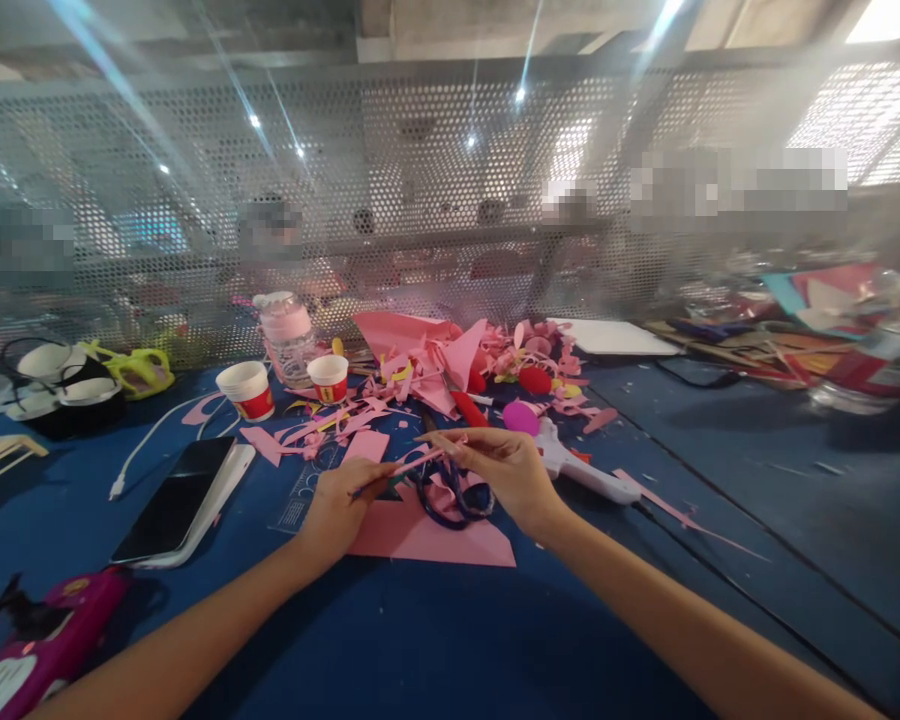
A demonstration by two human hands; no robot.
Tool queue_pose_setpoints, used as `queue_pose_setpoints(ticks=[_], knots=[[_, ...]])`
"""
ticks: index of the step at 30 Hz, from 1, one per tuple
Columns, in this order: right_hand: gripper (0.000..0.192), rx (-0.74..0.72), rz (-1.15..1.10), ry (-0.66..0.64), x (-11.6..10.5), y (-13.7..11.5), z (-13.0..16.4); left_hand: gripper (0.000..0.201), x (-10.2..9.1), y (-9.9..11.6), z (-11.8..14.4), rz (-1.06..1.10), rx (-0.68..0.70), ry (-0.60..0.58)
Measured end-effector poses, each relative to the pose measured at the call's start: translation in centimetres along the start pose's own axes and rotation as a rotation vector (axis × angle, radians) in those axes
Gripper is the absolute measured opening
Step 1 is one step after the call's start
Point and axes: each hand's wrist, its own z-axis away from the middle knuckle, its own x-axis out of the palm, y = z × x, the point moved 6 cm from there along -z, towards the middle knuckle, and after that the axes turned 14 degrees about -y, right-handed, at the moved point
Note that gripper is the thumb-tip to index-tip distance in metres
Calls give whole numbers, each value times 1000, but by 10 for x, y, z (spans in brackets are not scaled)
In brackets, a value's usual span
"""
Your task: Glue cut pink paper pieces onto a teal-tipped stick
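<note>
Item: thin pink paper strip (418, 461), held above blue table (450, 640) w/ L hand (337, 510) & R hand (506, 470) fingers pinched shut on either end. Best kept taut; dark-handled scissors (450, 495) lie on pink sheet (427, 535) just below

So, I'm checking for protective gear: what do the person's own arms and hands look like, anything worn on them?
Both forearms are bare as far as the picture shows, with no sleeves. The left hand and right hand carry no gloves, and no watch, bracelet or ring shows.
</note>
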Motion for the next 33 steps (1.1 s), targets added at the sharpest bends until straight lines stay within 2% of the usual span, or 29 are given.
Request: queue_pose_setpoints(ticks=[7,12,15,23,28,33], knots=[[15,-47,-65,18,-3,5,2,20,3,4,0,28,12,-54],[17,-9,-118,65,-7,9,0,20,3,4,-1,22,-38,-85],[17,-5,-153,109,-11,10,-1,19,1,4,-2,16,-44,-66],[12,20,-79,92,-14,14,-2,18,-2,3,-2,14,-45,-1],[12,11,-108,62,-9,12,-3,18,-1,-1,-1,50,-126,-20],[10,31,-130,90,-9,16,-3,29,-2,-3,3,96,-183,13]])
